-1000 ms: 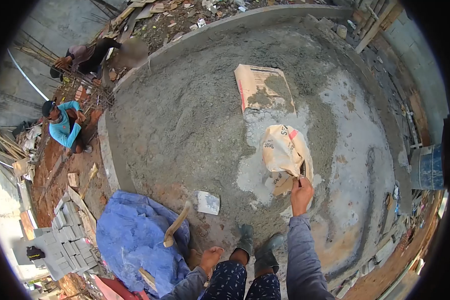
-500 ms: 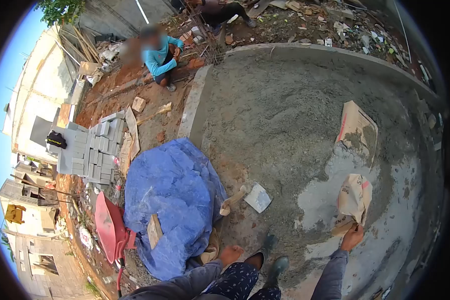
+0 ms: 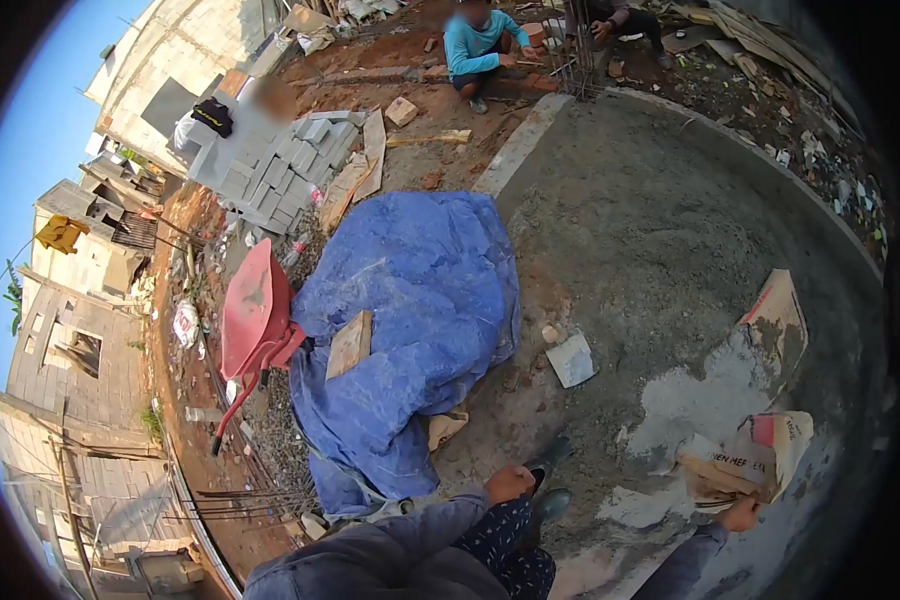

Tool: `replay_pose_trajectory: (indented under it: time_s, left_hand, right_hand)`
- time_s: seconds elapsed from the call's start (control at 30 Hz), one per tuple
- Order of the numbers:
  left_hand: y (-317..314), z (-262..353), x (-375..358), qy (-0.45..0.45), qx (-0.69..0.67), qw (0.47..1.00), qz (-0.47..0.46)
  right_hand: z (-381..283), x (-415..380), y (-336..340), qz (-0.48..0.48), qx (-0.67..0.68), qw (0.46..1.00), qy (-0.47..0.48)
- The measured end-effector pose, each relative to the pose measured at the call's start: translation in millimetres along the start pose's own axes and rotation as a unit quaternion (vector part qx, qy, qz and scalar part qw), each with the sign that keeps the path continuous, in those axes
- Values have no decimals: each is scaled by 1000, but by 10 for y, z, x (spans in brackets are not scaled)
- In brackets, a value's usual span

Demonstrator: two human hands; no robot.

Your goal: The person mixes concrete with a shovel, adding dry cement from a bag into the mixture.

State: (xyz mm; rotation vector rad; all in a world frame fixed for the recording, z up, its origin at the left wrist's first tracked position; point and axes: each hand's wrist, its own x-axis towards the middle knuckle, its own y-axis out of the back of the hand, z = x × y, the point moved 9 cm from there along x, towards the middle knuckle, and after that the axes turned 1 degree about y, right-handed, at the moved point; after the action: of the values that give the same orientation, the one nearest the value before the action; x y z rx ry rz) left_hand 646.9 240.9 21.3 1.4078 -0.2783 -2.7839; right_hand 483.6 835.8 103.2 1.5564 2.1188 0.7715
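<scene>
My right hand (image 3: 740, 513) is closed on the gathered, torn edge of a paper cement sack (image 3: 790, 450). The sack hangs low over pale grey powder (image 3: 700, 390), its printed side partly facing up. My left hand (image 3: 510, 484) is curled by my knee; whether anything lies inside its fingers is hidden. A second cement sack (image 3: 778, 320), smeared with grey, rests on the mix beyond. Between the tarp and the powder lies a flat, pale blade-like piece (image 3: 571, 360), with a rounded wooden end (image 3: 550, 333) beside it.
A blue tarp (image 3: 410, 290) covers a heap on the left, with a wooden board (image 3: 349, 345) on top. Beside it stands a red wheelbarrow (image 3: 255, 310). Grey blocks (image 3: 280, 175) are stacked behind. A low concrete wall (image 3: 760, 150) borders the mix. A person (image 3: 475, 50) crouches at the back.
The view has turned, shifting the surroundings rightward. The sack in my right hand has tipped over, showing more of its print. My left hand has moved in against my knee.
</scene>
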Motion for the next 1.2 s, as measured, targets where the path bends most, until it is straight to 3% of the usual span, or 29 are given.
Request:
replay_pose_trajectory:
  time_s: [0.03, 0.13, 0.27, 0.37, 0.4, 0.43, 0.53, 0.63, 0.73, 0.8, 0.87, 1.0, 1.1, 1.2]
  left_hand:
    - [-7, 19, -21, -22, 5, 1000, 12]
    - [-102, -106, -296, -53, 33, 998, 24]
    - [21, -191, -490, -78, 51, 994, 53]
    - [38, -470, -497, -60, 61, 995, 57]
    - [40, -536, -480, -42, 58, 996, 51]
    - [59, -548, -495, -27, 59, 997, 42]
    - [34, -415, -607, -10, 65, 998, 18]
    - [-86, -135, -461, -27, 65, 997, 12]
    - [-359, -66, -348, -37, 39, 998, -35]
    - [-550, 155, -328, -48, 47, 995, -70]
    - [-769, 259, -213, -29, 36, 996, -82]
    - [-1270, 763, -199, -3, 20, 993, -114]
    - [-1759, 1018, -99, 81, -96, 979, -158]
    - [-2121, 1164, -52, 176, -208, 931, -243]
  right_hand:
    - [208, 146, -42, -20, 149, 987, -50]
    - [422, 14, 35, -64, 127, 982, -121]
    - [485, -48, 95, -58, 267, 945, -177]
    - [851, -132, 135, -92, 235, 943, -215]
    - [873, -86, -12, -112, 252, 935, -223]
    - [719, -120, 55, -86, 319, 929, -165]
    - [836, -388, 227, -86, 194, 945, -248]
    - [917, -327, 125, -109, 369, 906, -176]
    - [1239, -307, 54, -134, 395, 886, -204]
    - [1033, -429, 214, -135, 415, 878, -196]
    - [851, -580, 404, -131, 461, 859, -182]
    - [984, -982, 468, -146, 505, 810, -259]
    - [1060, -1147, 574, -135, 555, 778, -264]
    - [885, -1387, 697, -143, 578, 746, -298]
